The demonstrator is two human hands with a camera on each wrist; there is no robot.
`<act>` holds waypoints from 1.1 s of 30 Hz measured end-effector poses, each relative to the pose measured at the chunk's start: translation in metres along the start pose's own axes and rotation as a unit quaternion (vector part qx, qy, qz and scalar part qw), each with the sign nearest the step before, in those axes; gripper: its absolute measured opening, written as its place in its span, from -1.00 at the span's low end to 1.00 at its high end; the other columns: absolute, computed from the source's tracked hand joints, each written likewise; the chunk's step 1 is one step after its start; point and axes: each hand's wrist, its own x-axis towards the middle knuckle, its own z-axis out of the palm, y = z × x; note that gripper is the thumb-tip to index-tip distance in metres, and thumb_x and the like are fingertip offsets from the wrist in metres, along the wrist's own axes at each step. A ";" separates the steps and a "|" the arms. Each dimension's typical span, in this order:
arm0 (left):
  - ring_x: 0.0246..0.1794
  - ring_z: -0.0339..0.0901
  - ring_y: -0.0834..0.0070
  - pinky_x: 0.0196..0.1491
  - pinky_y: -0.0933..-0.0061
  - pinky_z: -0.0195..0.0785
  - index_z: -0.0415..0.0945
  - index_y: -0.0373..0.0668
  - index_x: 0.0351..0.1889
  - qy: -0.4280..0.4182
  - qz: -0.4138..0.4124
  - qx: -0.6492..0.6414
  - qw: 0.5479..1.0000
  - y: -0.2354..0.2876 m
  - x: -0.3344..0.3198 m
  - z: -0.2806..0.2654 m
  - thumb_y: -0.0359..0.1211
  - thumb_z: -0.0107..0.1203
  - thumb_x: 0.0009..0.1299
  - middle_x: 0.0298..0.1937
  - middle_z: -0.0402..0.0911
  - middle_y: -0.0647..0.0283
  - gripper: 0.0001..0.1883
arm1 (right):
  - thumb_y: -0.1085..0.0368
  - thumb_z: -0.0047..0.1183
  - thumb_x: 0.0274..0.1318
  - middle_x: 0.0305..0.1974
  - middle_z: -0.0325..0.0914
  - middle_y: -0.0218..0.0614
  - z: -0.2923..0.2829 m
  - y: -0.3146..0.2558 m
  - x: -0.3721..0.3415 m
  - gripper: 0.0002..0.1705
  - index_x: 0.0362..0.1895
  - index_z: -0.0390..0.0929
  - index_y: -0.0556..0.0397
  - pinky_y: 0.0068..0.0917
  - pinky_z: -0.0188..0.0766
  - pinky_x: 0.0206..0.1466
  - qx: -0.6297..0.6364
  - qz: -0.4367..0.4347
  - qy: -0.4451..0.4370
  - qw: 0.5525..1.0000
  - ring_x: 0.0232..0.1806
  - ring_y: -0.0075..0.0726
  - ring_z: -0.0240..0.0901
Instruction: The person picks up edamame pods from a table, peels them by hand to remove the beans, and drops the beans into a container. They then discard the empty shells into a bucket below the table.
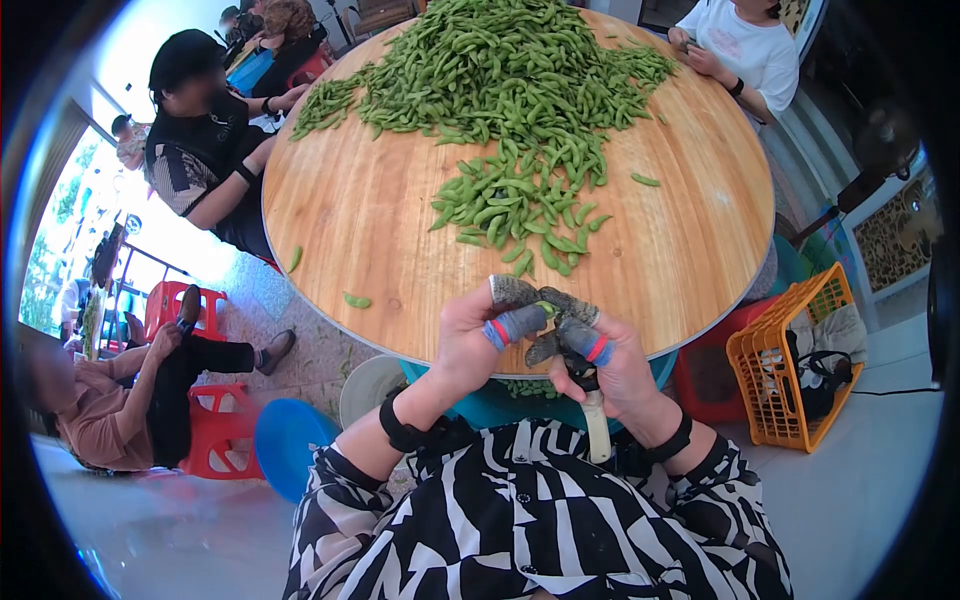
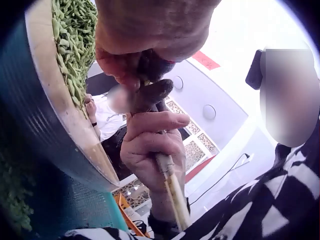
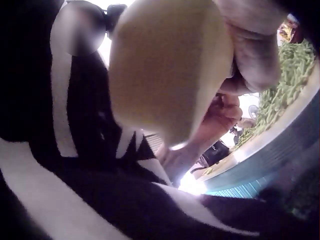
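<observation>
Over the near edge of the round table my two hands meet, both wearing grey finger covers with coloured bands. My left hand [image 1: 468,335] pinches a small green soybean pod [image 1: 547,308] between covered fingertips. My right hand [image 1: 628,375] grips a tool by its pale, stick-like handle [image 1: 597,428], which points back toward my body. The handle [image 2: 175,195] runs out below the curled fingers in the left wrist view, and its blunt end [image 3: 165,70] fills much of the right wrist view. Fingers hide the tool's working end. A large heap of soybean pods [image 1: 500,60] spreads toward me.
The wooden table [image 1: 370,220] carries a few stray pods. Beneath its near edge sits a teal basin [image 1: 470,408] with green pods. A blue tub [image 1: 292,450] and red stools stand left; a yellow crate [image 1: 745,365] stands right. Other people sit around.
</observation>
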 end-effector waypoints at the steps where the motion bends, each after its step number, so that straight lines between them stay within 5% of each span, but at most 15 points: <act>1: -0.46 0.50 0.61 -0.36 0.60 0.38 0.51 -0.27 -0.18 -0.001 0.000 0.000 1.000 0.000 0.000 -0.001 -0.49 0.12 0.31 -0.38 0.60 0.30 -0.86 | 0.31 -0.13 0.29 -0.30 0.55 -0.16 -0.001 -0.001 0.000 -0.68 0.06 0.40 0.21 -0.73 0.24 -0.73 0.000 -0.001 0.001 1.000 -0.61 -0.46 0.48; 9: -0.53 0.52 0.60 -0.55 0.62 0.36 0.46 -0.29 -0.21 -0.100 -0.143 -0.110 0.979 0.010 -0.001 -0.006 -0.47 0.06 0.36 -0.41 0.60 0.25 -0.90 | 0.35 -0.10 0.27 -0.37 0.55 -0.25 -0.016 -0.016 -0.009 -0.71 0.02 0.43 0.21 -0.74 0.25 -0.71 -0.078 0.048 -0.045 0.995 -0.62 -0.58 0.43; 12: -0.53 0.52 0.60 -0.51 0.60 0.39 0.44 -0.29 -0.17 -0.102 -0.187 -0.010 0.977 0.004 -0.002 -0.004 -0.47 0.06 0.36 -0.41 0.59 0.24 -0.88 | 0.39 -0.03 0.22 -0.41 0.53 -0.33 -0.018 -0.011 -0.008 -0.75 -0.03 0.44 0.20 -0.74 0.21 -0.71 -0.212 0.025 -0.010 0.977 -0.64 -0.62 0.40; 21: -0.42 0.51 0.60 -0.43 0.61 0.40 0.41 -0.29 -0.13 -0.116 -0.186 0.001 0.976 0.011 -0.012 -0.001 -0.54 0.07 0.31 -0.36 0.55 0.25 -0.81 | 0.52 0.08 0.04 -0.34 0.50 -0.39 -0.014 -0.006 -0.005 -0.74 -0.13 0.44 0.20 -0.63 0.40 -0.30 -0.324 -0.075 0.029 0.943 -0.34 -0.64 0.41; 24: -0.44 0.49 0.61 -0.44 0.61 0.39 0.40 -0.29 -0.12 -0.090 -0.175 0.005 0.980 0.006 -0.012 0.002 -0.55 0.07 0.29 -0.37 0.54 0.26 -0.80 | 0.56 0.04 0.03 -0.34 0.50 -0.38 -0.012 -0.008 -0.008 -0.76 -0.16 0.43 0.21 -0.61 0.41 -0.28 -0.366 -0.124 0.099 0.917 -0.34 -0.61 0.41; 28: -0.47 0.48 0.62 -0.47 0.60 0.39 0.41 -0.28 -0.13 -0.054 -0.180 -0.052 0.981 0.002 -0.010 0.002 -0.56 0.09 0.28 -0.37 0.53 0.27 -0.79 | 0.55 0.06 0.03 -0.33 0.51 -0.36 -0.018 -0.004 -0.010 -0.78 -0.17 0.44 0.22 -0.61 0.41 -0.26 -0.384 -0.093 0.066 0.916 -0.32 -0.62 0.41; 33: -0.36 0.46 0.67 -0.31 0.63 0.36 0.39 -0.30 -0.11 -0.052 -0.152 0.049 0.986 0.001 -0.014 0.004 -0.61 0.07 0.23 -0.32 0.55 0.30 -0.74 | 0.47 0.16 0.03 -0.35 0.51 -0.36 -0.010 -0.004 -0.010 -0.75 -0.17 0.45 0.21 -0.60 0.39 -0.22 -0.372 -0.118 0.073 0.918 -0.31 -0.61 0.40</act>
